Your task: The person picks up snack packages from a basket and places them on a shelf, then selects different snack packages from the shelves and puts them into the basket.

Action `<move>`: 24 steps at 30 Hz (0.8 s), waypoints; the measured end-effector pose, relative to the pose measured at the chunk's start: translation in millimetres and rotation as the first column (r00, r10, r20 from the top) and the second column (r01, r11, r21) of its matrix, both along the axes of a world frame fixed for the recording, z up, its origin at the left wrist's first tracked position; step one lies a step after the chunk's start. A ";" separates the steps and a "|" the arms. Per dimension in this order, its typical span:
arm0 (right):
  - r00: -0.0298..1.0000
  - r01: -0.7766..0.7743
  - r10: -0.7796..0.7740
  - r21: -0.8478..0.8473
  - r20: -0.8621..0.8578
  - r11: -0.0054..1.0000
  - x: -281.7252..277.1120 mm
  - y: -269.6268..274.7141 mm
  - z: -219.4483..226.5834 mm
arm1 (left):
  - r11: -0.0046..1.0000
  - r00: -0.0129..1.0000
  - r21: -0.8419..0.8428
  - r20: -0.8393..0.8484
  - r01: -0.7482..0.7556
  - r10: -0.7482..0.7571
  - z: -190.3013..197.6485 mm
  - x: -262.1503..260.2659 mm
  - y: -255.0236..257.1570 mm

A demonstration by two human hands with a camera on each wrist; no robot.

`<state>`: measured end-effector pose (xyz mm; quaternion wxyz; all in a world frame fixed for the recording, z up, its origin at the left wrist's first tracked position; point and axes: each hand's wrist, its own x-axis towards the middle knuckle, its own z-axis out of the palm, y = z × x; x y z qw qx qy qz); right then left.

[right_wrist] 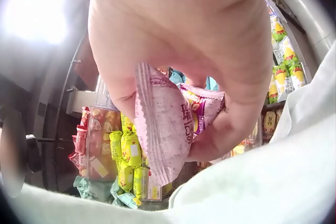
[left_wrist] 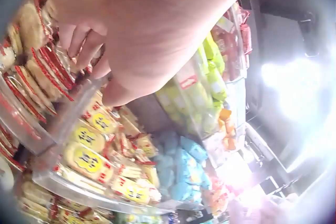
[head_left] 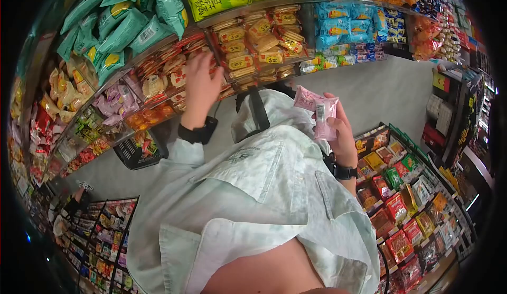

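My right hand [head_left: 343, 137] grips two small pink snack packets [head_left: 325, 127] in front of my chest. In the right wrist view one pink packet [right_wrist: 161, 124] faces the camera with its crimped edge, and a second packet [right_wrist: 206, 106] with purple and yellow print sits behind it among the fingers. My left hand [head_left: 202, 85] reaches over a shelf bin of round crackers in clear, red-edged wrappers [head_left: 155, 86]. Seen from the left wrist, its fingers [left_wrist: 90, 48] hang loosely bent beside these red-edged crackers [left_wrist: 50, 71], near the clear divider; nothing shows held in them.
Yellow-labelled cracker packs [head_left: 264, 40] fill the adjoining bin. Teal bags [head_left: 124, 22], green bags [head_left: 219, 1] and blue packs [head_left: 338, 24] lie along the shelves. A black basket [head_left: 138, 156] with packets is below on the left. A rack of packets [head_left: 404, 204] stands at right.
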<state>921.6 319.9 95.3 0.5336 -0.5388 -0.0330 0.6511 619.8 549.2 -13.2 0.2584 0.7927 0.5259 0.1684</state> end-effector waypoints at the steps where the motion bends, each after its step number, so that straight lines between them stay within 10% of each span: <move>1: 1.000 -0.030 0.030 0.007 -0.008 1.000 -0.6 5.1 -0.3 | 0.997 0.995 -0.050 0.082 0.063 -0.059 6.5 7.0 -5.1; 8: 0.947 -0.319 0.320 0.158 0.023 0.934 -8.8 24.6 0.0 | 0.634 0.776 -0.455 0.445 0.625 -0.446 84.1 80.7 -54.4; 24: 0.760 -0.635 0.650 0.224 0.006 0.739 57.7 -57.1 -27.3 | 0.909 0.967 -0.387 0.250 0.153 -0.056 109.3 109.2 -241.0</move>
